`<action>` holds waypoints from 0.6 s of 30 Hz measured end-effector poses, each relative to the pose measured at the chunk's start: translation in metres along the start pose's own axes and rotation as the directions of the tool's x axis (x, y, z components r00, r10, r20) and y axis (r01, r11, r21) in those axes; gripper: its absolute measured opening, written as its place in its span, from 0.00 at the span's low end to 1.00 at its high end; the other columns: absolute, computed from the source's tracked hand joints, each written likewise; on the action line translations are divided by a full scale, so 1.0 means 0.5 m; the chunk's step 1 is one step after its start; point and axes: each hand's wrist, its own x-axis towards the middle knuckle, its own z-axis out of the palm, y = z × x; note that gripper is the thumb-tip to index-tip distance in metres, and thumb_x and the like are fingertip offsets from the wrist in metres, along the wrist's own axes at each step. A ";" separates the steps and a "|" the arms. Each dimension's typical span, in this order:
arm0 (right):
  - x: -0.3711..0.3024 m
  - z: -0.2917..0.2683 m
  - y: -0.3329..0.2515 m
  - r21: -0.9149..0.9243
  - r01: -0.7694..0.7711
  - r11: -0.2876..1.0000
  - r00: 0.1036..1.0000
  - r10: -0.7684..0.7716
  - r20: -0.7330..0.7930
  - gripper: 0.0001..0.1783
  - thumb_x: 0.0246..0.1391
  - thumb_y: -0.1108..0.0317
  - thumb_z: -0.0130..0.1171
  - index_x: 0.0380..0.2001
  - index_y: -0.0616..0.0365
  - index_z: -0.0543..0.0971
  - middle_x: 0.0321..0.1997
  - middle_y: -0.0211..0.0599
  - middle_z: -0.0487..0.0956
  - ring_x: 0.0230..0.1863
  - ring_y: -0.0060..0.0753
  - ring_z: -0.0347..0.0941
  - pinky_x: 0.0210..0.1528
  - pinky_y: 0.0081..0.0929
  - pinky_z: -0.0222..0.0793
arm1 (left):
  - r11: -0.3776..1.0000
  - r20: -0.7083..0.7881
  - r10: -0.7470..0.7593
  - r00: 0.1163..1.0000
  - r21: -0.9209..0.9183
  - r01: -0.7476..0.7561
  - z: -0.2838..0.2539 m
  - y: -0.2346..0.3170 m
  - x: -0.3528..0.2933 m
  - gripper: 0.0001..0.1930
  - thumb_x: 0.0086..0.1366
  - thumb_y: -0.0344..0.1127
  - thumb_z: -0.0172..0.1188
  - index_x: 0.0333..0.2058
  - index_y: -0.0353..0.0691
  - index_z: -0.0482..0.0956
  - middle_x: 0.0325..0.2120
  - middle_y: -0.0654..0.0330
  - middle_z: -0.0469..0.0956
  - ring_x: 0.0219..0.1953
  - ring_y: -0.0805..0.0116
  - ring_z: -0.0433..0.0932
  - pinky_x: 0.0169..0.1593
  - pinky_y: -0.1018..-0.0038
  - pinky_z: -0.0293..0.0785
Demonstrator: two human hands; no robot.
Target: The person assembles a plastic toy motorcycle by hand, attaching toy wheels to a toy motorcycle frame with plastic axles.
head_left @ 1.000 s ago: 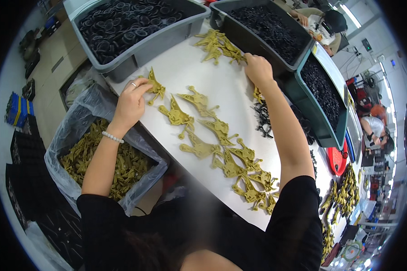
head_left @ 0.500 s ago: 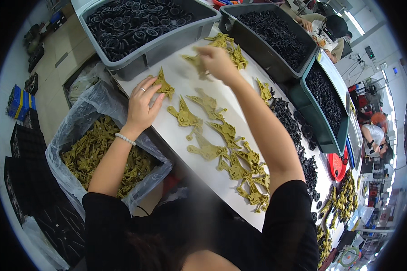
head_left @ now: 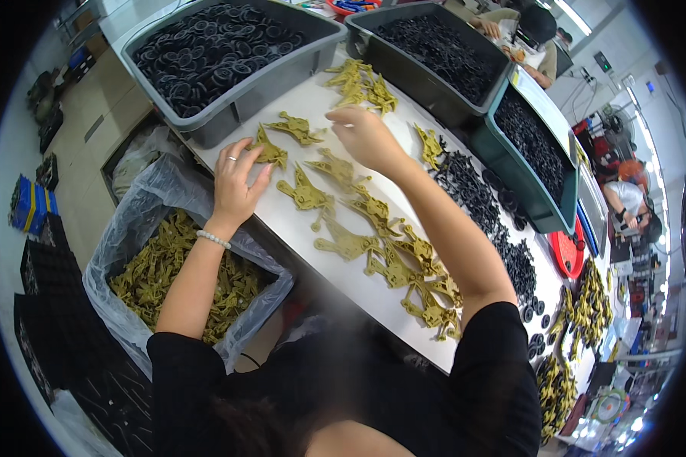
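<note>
Several olive-yellow flat plastic parts with pointed ends lie spread over the white table [head_left: 282,225]. My left hand [head_left: 238,186], fingers apart, rests at the table's left edge, its fingertips touching one pointed plastic part [head_left: 270,151]. Just beyond it lies another plastic part [head_left: 296,128], apart from both hands. My right hand [head_left: 370,141] is over the table to the right of that part, fingers bent and somewhat apart, with nothing visible in them. Closer to me, a cluster of the same parts [head_left: 392,266] runs toward my right arm.
A grey bin of black wheels [head_left: 206,126] stands at the far left. Beside it are a dark bin [head_left: 434,99] and a green bin [head_left: 503,152] of black pieces. A plastic-lined box [head_left: 114,236] of olive parts sits below the table's left side. Loose black pieces [head_left: 472,190] lie right.
The plastic part that my right hand held now lies on the table beyond my left hand. My right hand has let go and drawn slightly nearer. My left hand stays by its part.
</note>
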 end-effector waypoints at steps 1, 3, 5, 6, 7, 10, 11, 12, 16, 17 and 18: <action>-0.033 -0.033 -0.003 -0.006 -0.024 1.000 0.999 0.024 0.022 0.15 0.51 0.70 0.52 0.41 0.63 0.78 0.45 0.49 0.77 0.47 0.50 0.73 0.52 0.35 0.67 | 1.000 -0.004 -0.004 1.000 -0.001 0.004 0.002 0.001 0.000 0.18 0.58 0.39 0.58 0.43 0.34 0.76 0.47 0.49 0.71 0.49 0.49 0.68 0.53 0.61 0.63; -0.108 -0.106 -0.006 -0.094 -0.037 0.995 0.998 0.043 0.053 0.14 0.55 0.69 0.53 0.43 0.62 0.78 0.43 0.45 0.79 0.42 0.39 0.76 0.45 0.30 0.72 | 1.000 0.014 0.014 1.000 -0.017 -0.014 0.004 -0.002 -0.002 0.18 0.59 0.39 0.58 0.45 0.34 0.74 0.47 0.48 0.70 0.49 0.49 0.67 0.54 0.60 0.63; -0.191 -0.178 -0.028 -0.134 -0.183 0.974 0.980 0.191 0.052 0.14 0.54 0.70 0.55 0.44 0.63 0.78 0.40 0.43 0.80 0.38 0.33 0.77 0.43 0.27 0.71 | 1.000 -0.030 0.004 1.000 -0.015 -0.004 0.007 -0.010 -0.004 0.17 0.60 0.38 0.57 0.46 0.35 0.74 0.48 0.48 0.70 0.51 0.49 0.67 0.55 0.60 0.62; -0.237 -0.213 -0.035 -0.134 -0.226 0.965 0.973 0.230 0.014 0.14 0.54 0.70 0.55 0.43 0.63 0.78 0.39 0.43 0.80 0.38 0.32 0.77 0.43 0.26 0.71 | 1.000 -0.022 0.001 1.000 -0.011 -0.001 0.005 -0.008 -0.003 0.17 0.61 0.37 0.56 0.47 0.35 0.74 0.48 0.48 0.70 0.53 0.49 0.66 0.56 0.60 0.61; -0.285 -0.243 -0.040 -0.132 -0.270 0.954 0.963 0.269 -0.026 0.14 0.54 0.71 0.55 0.43 0.63 0.78 0.38 0.42 0.80 0.38 0.31 0.77 0.43 0.25 0.71 | 1.000 -0.012 0.000 1.000 -0.007 0.000 -0.002 -0.003 -0.004 0.17 0.62 0.37 0.56 0.47 0.35 0.73 0.49 0.48 0.69 0.54 0.49 0.66 0.56 0.61 0.61; -0.438 -0.308 -0.048 -0.140 -0.420 0.896 0.893 0.382 -0.238 0.13 0.52 0.70 0.57 0.40 0.63 0.79 0.37 0.43 0.80 0.36 0.35 0.77 0.41 0.27 0.70 | 0.994 0.014 0.064 0.998 -0.086 -0.062 -0.007 0.047 -0.010 0.18 0.62 0.35 0.55 0.49 0.34 0.72 0.52 0.48 0.68 0.56 0.51 0.65 0.58 0.60 0.59; -0.493 -0.327 -0.051 -0.115 -0.497 0.860 0.843 0.447 -0.298 0.13 0.52 0.71 0.57 0.40 0.64 0.79 0.37 0.43 0.80 0.36 0.33 0.77 0.40 0.26 0.70 | 0.986 0.025 0.104 0.994 -0.130 -0.100 -0.011 0.078 -0.008 0.18 0.62 0.35 0.54 0.50 0.33 0.72 0.53 0.49 0.67 0.56 0.51 0.64 0.58 0.60 0.58; -0.548 -0.341 -0.059 -0.110 -0.561 0.821 0.785 0.485 -0.385 0.13 0.51 0.71 0.57 0.40 0.64 0.79 0.36 0.43 0.80 0.36 0.32 0.77 0.40 0.25 0.70 | 0.974 0.049 0.148 0.988 -0.177 -0.138 -0.010 0.111 -0.006 0.18 0.62 0.34 0.54 0.50 0.33 0.72 0.54 0.48 0.67 0.56 0.50 0.64 0.59 0.59 0.58; -0.750 -0.369 -0.091 -0.072 -0.723 0.687 0.548 0.507 -0.666 0.10 0.51 0.72 0.58 0.38 0.62 0.80 0.35 0.39 0.81 0.35 0.29 0.77 0.38 0.24 0.70 | 0.879 0.179 0.347 0.921 -0.405 -0.253 0.006 0.258 -0.005 0.22 0.59 0.36 0.57 0.50 0.32 0.71 0.54 0.44 0.66 0.57 0.47 0.64 0.59 0.58 0.58; -0.789 -0.371 -0.100 -0.086 -0.744 0.663 0.512 0.482 -0.711 0.09 0.51 0.72 0.58 0.37 0.62 0.80 0.35 0.38 0.81 0.35 0.29 0.77 0.38 0.23 0.70 | 0.839 0.221 0.413 0.883 -0.471 -0.274 0.014 0.299 -0.005 0.23 0.57 0.37 0.59 0.50 0.32 0.71 0.54 0.44 0.65 0.57 0.46 0.64 0.59 0.58 0.59; -0.821 -0.371 -0.105 -0.122 -0.787 0.605 0.486 0.487 -0.726 0.09 0.52 0.73 0.57 0.36 0.62 0.80 0.34 0.38 0.81 0.35 0.30 0.77 0.37 0.23 0.71 | 0.826 0.223 0.432 0.874 -0.487 -0.284 0.022 0.340 -0.010 0.23 0.57 0.37 0.59 0.50 0.32 0.71 0.54 0.44 0.65 0.57 0.46 0.64 0.59 0.58 0.59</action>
